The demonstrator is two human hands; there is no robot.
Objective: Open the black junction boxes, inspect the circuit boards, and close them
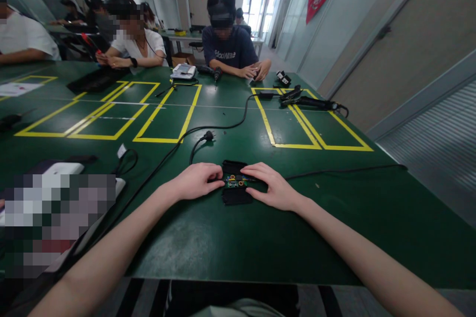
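A small green circuit board [235, 183] with copper-coloured coils lies between two halves of a black plastic case, the far half [233, 164] and the near half [237, 196]. At the board's left end, the curled fingers and thumb of my left hand [197, 182] close around it, where a dark cord enters. My right hand [275, 187] has its thumb and forefinger at the near and far edges of the board's right end. A black cord [345, 170] runs from there to the right. Behind my left hand lies a black power plug [208, 136].
A long black cable [208, 128] crosses the green table [290, 252]. Yellow tape rectangles mark its far side. Black tools [308, 101] lie at far right, a power screwdriver [216, 74] farther back. Blurred items [63, 223] sit at left. Another person [230, 49] works opposite; others sit left.
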